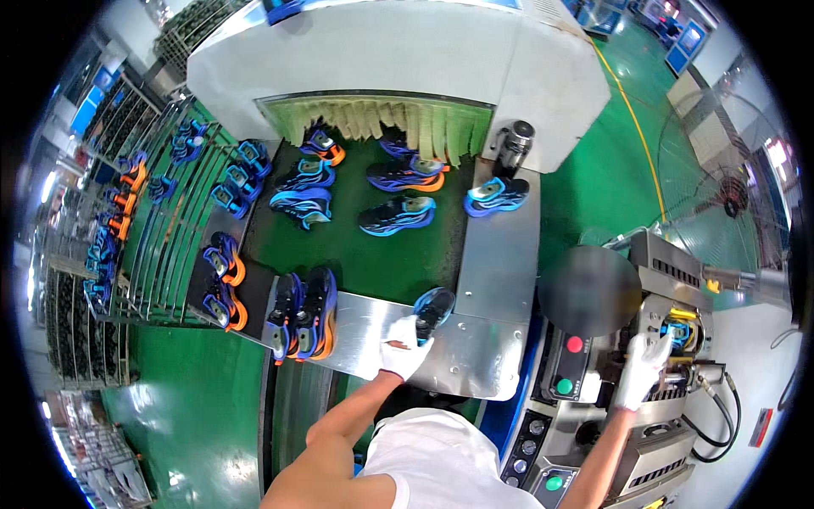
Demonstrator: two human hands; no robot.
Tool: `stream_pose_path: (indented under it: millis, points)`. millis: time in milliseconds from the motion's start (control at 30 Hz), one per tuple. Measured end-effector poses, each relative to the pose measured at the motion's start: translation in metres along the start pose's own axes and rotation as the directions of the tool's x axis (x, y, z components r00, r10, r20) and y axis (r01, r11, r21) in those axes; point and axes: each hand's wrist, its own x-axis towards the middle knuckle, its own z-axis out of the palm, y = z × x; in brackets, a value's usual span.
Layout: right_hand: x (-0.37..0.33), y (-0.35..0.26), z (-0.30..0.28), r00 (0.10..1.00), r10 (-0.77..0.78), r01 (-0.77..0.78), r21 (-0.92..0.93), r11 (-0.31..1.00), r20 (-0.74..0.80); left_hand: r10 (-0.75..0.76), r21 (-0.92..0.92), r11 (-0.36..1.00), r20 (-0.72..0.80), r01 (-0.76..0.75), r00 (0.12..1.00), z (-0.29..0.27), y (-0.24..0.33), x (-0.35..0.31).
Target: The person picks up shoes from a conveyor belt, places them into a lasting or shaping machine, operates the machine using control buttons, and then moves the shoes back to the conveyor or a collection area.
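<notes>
My left hand (405, 349), in a white glove, is closed on a dark shoe (435, 309) with a light blue edge. The shoe is over the front metal strip of the conveyor, its toe pointing away from me. Out to the right, my gloved right hand (642, 373) reaches into a metal machine (666, 263), fingers stretched out and apart. Its fingertips are at the near edge of a blue shoe (676, 332) sitting in the machine's opening; whether they touch it I cannot tell. Left of my left hand, a pair of dark shoes (303, 316) with orange soles stands on the strip.
Several blue and black shoes lie on the green conveyor belt (373, 263) before a fringed tunnel (373, 119). A flask (514, 148) and a shoe (497, 196) stand on the right metal ledge. Wire racks (161, 246) hold shoes at left. A control panel (566, 360) with buttons is beside me.
</notes>
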Motion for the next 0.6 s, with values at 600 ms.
stream_pose_path:
  millis: [600]
  points:
    - [-0.176,-0.319,0.109,0.766,-0.463,0.372,0.28,0.885,0.446,-0.594,0.028,0.784,-0.256,0.62,0.763,-0.098,-0.285,0.275]
